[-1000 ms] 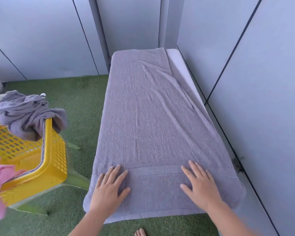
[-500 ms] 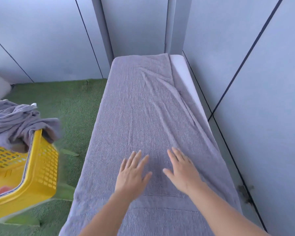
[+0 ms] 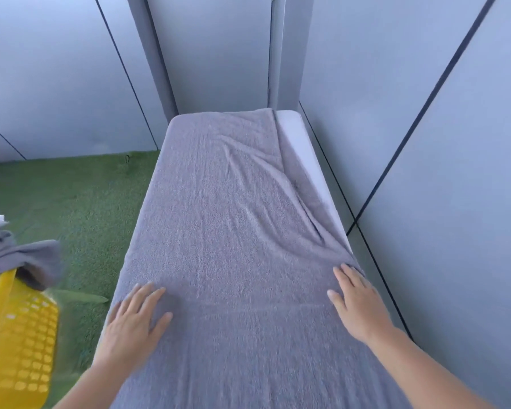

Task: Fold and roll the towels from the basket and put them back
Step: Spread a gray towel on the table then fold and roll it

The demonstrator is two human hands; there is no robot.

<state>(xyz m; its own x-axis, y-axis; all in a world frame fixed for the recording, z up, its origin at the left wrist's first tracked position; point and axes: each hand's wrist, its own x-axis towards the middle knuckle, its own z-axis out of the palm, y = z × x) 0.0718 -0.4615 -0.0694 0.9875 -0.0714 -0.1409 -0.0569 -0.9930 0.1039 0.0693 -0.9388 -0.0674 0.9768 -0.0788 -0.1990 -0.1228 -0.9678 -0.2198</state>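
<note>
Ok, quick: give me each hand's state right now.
Left hand: open, pressed flat on the grey towel, gripping nothing.
Right hand: open, flat near the towel's right edge, gripping nothing.

1. The left hand (image 3: 136,317) has been slid from the middle of the grey towel (image 3: 233,216) out to its left edge, where it is laid flat with straight fingers.
2. The right hand (image 3: 356,302) has been swept outward to the towel's right edge, and its fingertips are now placed beside the bare strip of tabletop (image 3: 301,149).
3. The hands, nearly side by side half a second ago, are now set well apart.
4. The yellow basket (image 3: 18,335) is now cut off further by the view's left border.
</note>
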